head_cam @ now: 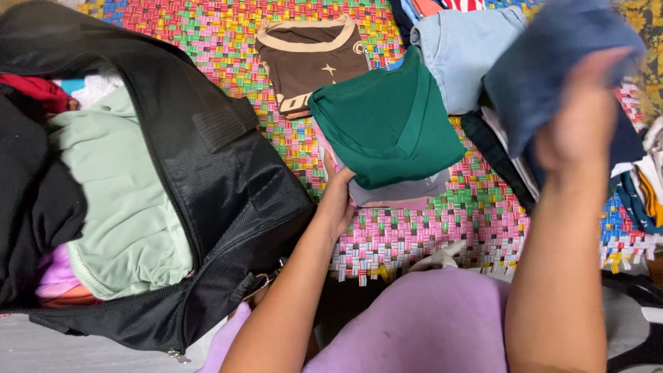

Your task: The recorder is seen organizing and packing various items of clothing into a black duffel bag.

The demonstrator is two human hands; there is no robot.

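Green folded top (387, 124) on a stack, left hand (337, 204) gripping the stack's edge, right hand (577, 128) raised, clutching blue denim garment (545, 76)

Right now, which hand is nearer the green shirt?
Left. The left hand is slid under the stack's edge just below the green shirt, about touching it. The right hand is raised off to the side, gripping a blue garment.
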